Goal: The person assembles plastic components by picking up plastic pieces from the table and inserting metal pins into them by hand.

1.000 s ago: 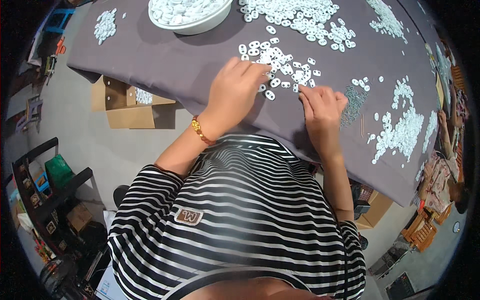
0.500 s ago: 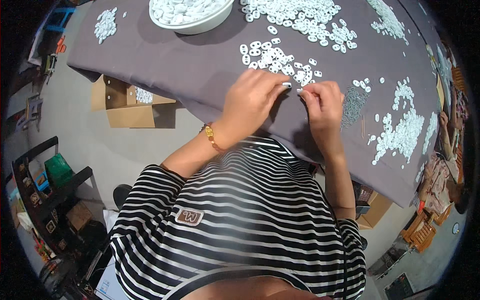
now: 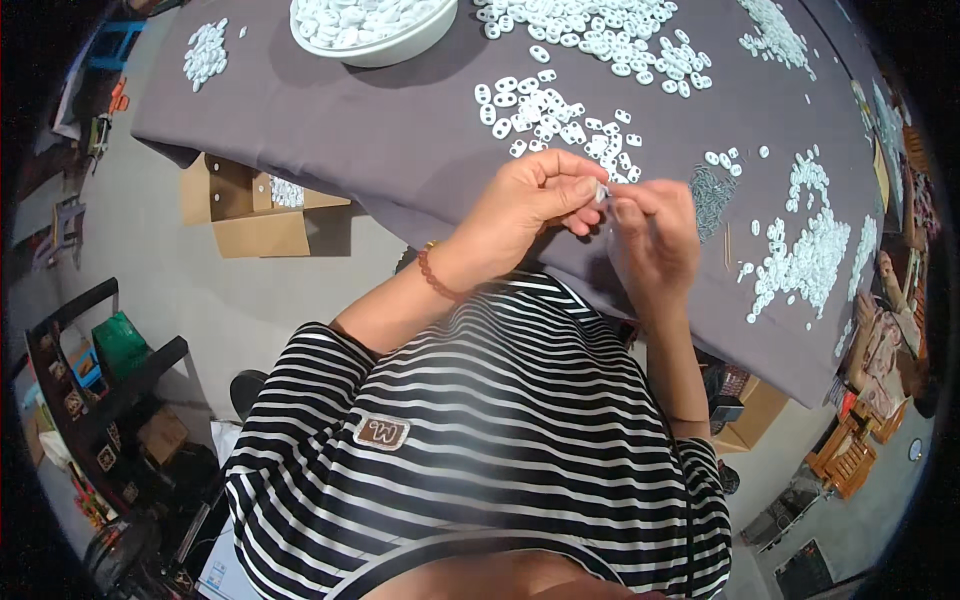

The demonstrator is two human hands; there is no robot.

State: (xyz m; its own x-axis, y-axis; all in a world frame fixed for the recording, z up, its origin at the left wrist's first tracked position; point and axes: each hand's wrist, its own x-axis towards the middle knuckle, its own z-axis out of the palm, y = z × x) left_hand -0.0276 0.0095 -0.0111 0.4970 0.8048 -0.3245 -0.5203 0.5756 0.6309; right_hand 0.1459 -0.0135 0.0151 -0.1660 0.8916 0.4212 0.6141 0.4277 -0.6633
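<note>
My left hand [image 3: 535, 200] is closed in a pinch on a small white plastic piece [image 3: 600, 191] above the table's near edge. Fingertips of my right hand [image 3: 657, 235] meet it from the right, pinched and slightly blurred; what they hold is too small to make out. Just beyond my hands lies a loose group of white oval two-hole plastic pieces [image 3: 545, 110]. A heap of small dark grey metal parts, perhaps springs [image 3: 712, 205], is close to the right hand.
A white bowl [image 3: 385, 50] full of white pieces stands at the back. More two-hole pieces [image 3: 610, 35] spread behind the group. Small white parts [image 3: 810, 265] lie right, beside two thin sticks [image 3: 727, 245]. An open cardboard box [image 3: 262, 237] sits on the floor at left.
My hands have come together, the left turning palm-up with the white piece and the right shifting in to meet it. Before, they were apart, each with a small white piece at the fingertips.
</note>
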